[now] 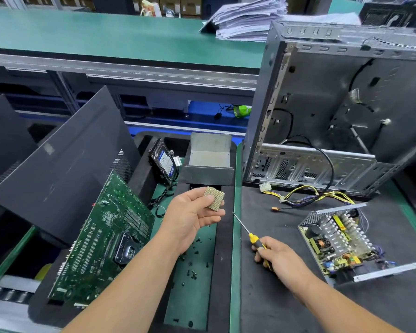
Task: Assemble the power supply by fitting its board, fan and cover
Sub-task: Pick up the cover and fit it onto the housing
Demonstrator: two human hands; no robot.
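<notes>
Right hand (277, 258) (fisted) — screwdriver (247, 233) gripped.

Bright even overhead light, soft faint shadows, mild sheen on the case (322, 164) metal, wide-angle bending at the edges (top right corner blurred), centre sharp

The supply (339, 239) lies right of your right hand (280, 257); the case (334, 111) stands behind it; the motherboard (103, 239) leans left of your left hand (190, 216).

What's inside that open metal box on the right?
The open power supply holds its circuit board with coils, capacitors and finned heatsinks. No fan or cover is fitted; whatever lies beneath the board is hidden.
</notes>
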